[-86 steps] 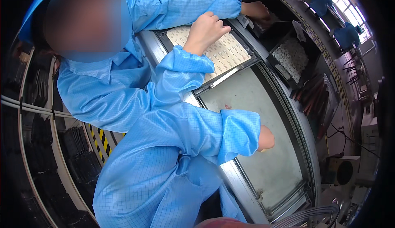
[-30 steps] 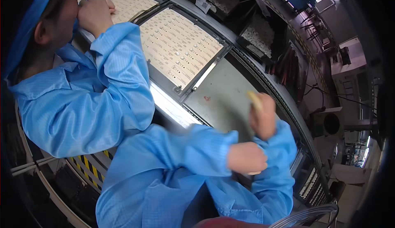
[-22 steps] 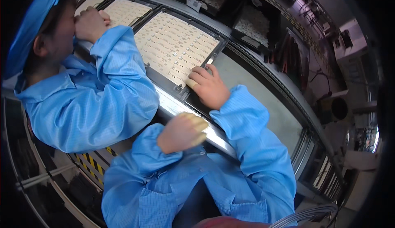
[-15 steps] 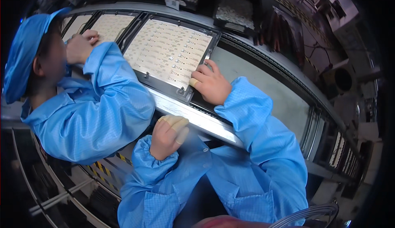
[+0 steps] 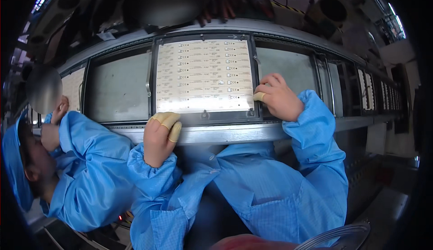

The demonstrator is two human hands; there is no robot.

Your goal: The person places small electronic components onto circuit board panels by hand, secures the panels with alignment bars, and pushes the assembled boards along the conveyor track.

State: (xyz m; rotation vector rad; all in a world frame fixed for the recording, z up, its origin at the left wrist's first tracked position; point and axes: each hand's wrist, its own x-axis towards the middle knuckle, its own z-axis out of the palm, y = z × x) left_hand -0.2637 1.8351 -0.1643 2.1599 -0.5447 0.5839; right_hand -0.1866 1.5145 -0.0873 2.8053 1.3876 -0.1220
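Note:
In front of me a black carrier frame [image 5: 225,117] lies on a conveyor. It holds a cream-white panel [image 5: 194,69] of printed circuit boards, with rows of small marks and some silvery parts. My right hand [image 5: 282,99] is closed with bent fingers at the frame's right edge; one finger wears a yellow finger cot. Near the frame's front left corner is my left hand [image 5: 160,137], above the metal rail. Its fingers, several in yellow cots, are curled together; whatever they may hold is hidden.
A metal rail [image 5: 225,133] runs along the conveyor's near side. At left, a co-worker in a blue smock [image 5: 94,160] reaches toward another panel [image 5: 73,85]. Further carriers with white strips [image 5: 365,90] stand at the right. Dark bins and red-handled tools line the far side.
My view has turned, and the carrier frame now appears level and further right. A gap has opened between it and the co-worker's panel. My right hand stays at its edge; my left is nearer the frame.

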